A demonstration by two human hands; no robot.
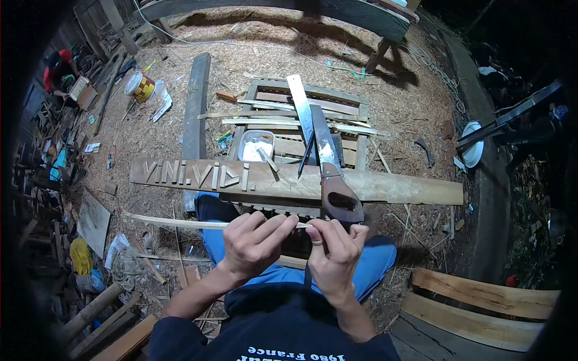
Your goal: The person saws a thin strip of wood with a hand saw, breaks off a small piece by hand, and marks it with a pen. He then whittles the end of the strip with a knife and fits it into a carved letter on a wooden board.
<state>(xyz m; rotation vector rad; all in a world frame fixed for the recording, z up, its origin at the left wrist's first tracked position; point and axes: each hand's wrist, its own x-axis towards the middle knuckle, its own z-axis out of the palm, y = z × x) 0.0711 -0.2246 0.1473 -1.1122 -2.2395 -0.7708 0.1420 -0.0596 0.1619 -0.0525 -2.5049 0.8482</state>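
My left hand (256, 243) is closed around a thin wooden strip (174, 222), which sticks out to the left above my lap. Close beside it, my right hand (333, 253) pinches the strip's other end between thumb and fingers. Just beyond my hands lies a long wooden board (289, 183) with raised letters (198, 174) made of small wood pieces, reading "VINI.VIDI.". A handsaw (342, 201) rests across the board, its handle near my right hand. Next to its blade are a flat metal blade or ruler (300, 102) and a dark pencil-like stick (307, 155).
Behind the board, a tub of white paste (257, 144) and several strips (265, 122) sit on a slatted wooden frame (361, 114). A paint bucket (139, 87) stands at far left, near another person (59, 75). Planks (481, 307) lie at lower right; shavings cover the ground.
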